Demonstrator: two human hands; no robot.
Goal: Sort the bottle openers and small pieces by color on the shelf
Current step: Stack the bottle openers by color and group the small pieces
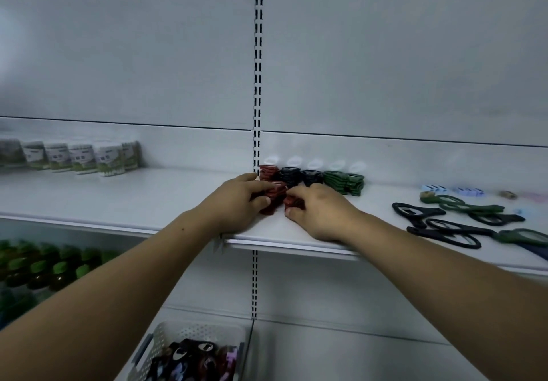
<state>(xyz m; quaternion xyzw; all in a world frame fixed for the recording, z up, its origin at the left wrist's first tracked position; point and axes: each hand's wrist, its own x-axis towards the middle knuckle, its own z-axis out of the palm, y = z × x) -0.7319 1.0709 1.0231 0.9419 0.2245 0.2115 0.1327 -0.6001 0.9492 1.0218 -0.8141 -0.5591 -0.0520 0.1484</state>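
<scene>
Your left hand (237, 200) rests on the shelf (148, 197), its grip curled around the left side of the front red stack (273, 195) of bottle openers, thumb against the near end. Your right hand (323, 214) is just beside it, its grip pinching a smaller red bunch (293, 203) between thumb and fingertips, touching that stack's right side. Both red lots sit near the shelf's middle, long axes roughly front to back, though your fingers hide much of them. Behind, along the back panel, a row runs left to right: the back red stack (268, 171), black stacks (289, 173), then green stacks (341, 180), each lying flat with its long axis toward the wall and clear tabs (293, 161) at the far end. Scissors (450, 229) lie well to the right, pale blue pieces (436, 188) beyond them.
</scene>
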